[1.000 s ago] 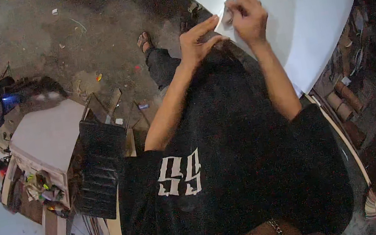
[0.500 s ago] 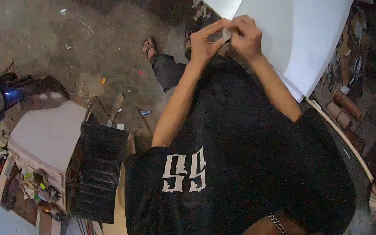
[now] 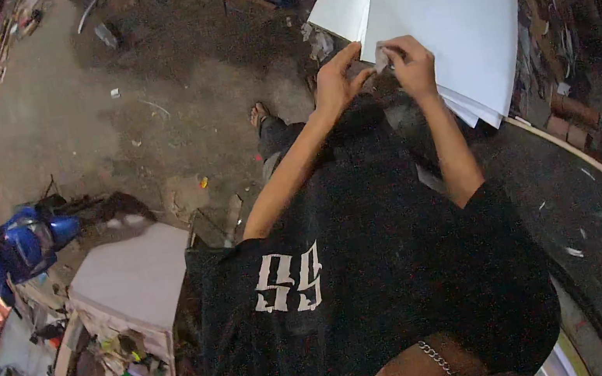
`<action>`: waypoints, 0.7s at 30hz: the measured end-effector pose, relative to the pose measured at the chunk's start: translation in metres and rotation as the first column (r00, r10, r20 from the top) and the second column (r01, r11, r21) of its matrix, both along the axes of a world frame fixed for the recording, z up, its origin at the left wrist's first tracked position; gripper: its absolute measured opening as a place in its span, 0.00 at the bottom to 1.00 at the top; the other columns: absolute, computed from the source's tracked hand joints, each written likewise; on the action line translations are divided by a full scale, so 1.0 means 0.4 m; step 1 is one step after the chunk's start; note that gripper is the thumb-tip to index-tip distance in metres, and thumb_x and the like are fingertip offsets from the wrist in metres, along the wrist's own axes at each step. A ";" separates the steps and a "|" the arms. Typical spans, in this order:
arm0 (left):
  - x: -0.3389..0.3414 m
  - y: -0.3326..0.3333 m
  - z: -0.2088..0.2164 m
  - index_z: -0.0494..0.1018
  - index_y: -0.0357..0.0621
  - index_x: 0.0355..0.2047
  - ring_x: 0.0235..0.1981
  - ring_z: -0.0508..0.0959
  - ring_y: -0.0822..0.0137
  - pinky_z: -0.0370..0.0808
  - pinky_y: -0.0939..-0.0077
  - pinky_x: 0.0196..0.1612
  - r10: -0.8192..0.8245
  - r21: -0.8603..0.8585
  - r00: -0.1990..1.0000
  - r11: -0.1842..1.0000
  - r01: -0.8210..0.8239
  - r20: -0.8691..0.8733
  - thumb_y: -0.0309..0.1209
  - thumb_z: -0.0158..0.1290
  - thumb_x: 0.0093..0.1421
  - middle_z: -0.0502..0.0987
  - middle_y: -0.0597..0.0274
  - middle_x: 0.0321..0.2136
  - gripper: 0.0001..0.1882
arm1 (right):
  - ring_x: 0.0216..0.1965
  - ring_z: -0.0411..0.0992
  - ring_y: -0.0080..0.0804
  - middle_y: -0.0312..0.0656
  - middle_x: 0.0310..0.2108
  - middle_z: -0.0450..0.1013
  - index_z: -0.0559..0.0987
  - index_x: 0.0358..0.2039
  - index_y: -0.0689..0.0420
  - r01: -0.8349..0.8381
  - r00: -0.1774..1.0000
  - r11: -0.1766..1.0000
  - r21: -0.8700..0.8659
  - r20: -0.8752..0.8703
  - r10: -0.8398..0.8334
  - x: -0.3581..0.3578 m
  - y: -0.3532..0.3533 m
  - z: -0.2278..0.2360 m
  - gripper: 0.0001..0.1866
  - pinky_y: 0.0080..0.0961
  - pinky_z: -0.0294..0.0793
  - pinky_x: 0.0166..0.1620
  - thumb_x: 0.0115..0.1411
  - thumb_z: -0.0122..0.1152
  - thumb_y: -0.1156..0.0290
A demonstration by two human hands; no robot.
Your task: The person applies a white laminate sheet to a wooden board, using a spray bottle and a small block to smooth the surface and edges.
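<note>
Large white sheets (image 3: pixel 444 0) lie stacked at the upper right, with a fold or overlapping edge running down toward their near corner. My left hand (image 3: pixel 336 84) is at that near edge, its thumb and fingers spread apart with nothing visible between them. Its fingertips reach the sheet's edge; whether they press on it I cannot tell. Just to the right, my right hand (image 3: pixel 415 66) pinches a small greyish-white scrap (image 3: pixel 381 59) between thumb and fingers, over the near edge of the sheets. The scrap looks thin and crumpled; its material is unclear.
A pale-topped table or box (image 3: pixel 130 274) stands at the left, with a bin of mixed odds and ends (image 3: pixel 131 360) beside it. Behind it is a blue motorbike (image 3: pixel 29 239). Brown rolls (image 3: pixel 577 114) lie at the right, near a long curved pale edge (image 3: pixel 571 153).
My hands have come apart; the left has opened, while the right holds the scrap. The view has shifted, so the table and motorbike appear farther right and lower.
</note>
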State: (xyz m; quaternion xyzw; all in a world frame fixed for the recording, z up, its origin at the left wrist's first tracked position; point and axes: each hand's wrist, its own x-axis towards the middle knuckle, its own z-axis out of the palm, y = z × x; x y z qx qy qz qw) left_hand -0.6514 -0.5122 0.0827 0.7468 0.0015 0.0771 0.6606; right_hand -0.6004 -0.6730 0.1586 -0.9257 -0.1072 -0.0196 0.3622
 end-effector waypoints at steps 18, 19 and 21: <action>0.021 0.045 0.042 0.75 0.43 0.52 0.46 0.80 0.53 0.77 0.65 0.49 -0.093 0.168 0.988 0.979 0.112 -0.120 0.32 0.65 0.50 0.77 0.53 0.50 0.27 | 0.38 0.74 0.43 0.41 0.33 0.77 0.81 0.30 0.52 -0.361 0.913 0.932 -0.032 0.192 0.360 0.071 0.013 -0.087 0.08 0.37 0.69 0.46 0.48 0.61 0.78; 0.022 0.041 0.055 0.75 0.44 0.52 0.45 0.80 0.53 0.77 0.65 0.48 -0.094 0.164 0.985 0.979 0.118 -0.144 0.34 0.66 0.50 0.78 0.53 0.49 0.27 | 0.39 0.73 0.42 0.40 0.33 0.77 0.81 0.30 0.51 -0.326 0.931 0.938 -0.117 0.130 0.340 0.117 0.001 -0.082 0.07 0.35 0.67 0.46 0.49 0.61 0.76; 0.011 0.042 0.047 0.75 0.44 0.51 0.44 0.81 0.54 0.78 0.65 0.47 -0.095 0.163 0.990 0.980 0.111 -0.106 0.34 0.66 0.50 0.78 0.55 0.48 0.27 | 0.40 0.73 0.41 0.39 0.33 0.76 0.80 0.31 0.52 -0.249 0.953 0.953 -0.173 0.134 0.273 0.122 0.035 -0.044 0.07 0.37 0.67 0.44 0.50 0.62 0.75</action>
